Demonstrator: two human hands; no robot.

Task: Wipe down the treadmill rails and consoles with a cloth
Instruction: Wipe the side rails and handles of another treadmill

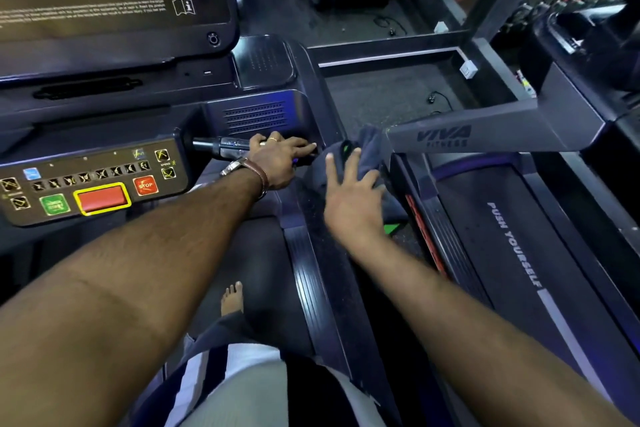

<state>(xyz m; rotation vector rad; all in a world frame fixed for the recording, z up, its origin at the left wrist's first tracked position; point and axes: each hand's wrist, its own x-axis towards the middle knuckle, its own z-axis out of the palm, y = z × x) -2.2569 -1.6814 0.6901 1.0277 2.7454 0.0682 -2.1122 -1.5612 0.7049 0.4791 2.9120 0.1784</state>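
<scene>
right hand (pixel 349 198) spread flat on the cloth (pixel 370 146), rail (pixel 310 215) beneath partly hidden.
left hand (pixel 278 163) lies along the grip (pixel 225 146), fingers straight, thumb hidden.

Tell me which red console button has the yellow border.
The wide rectangular button, between the green button and the smaller STOP button, which lacks that border.
</scene>
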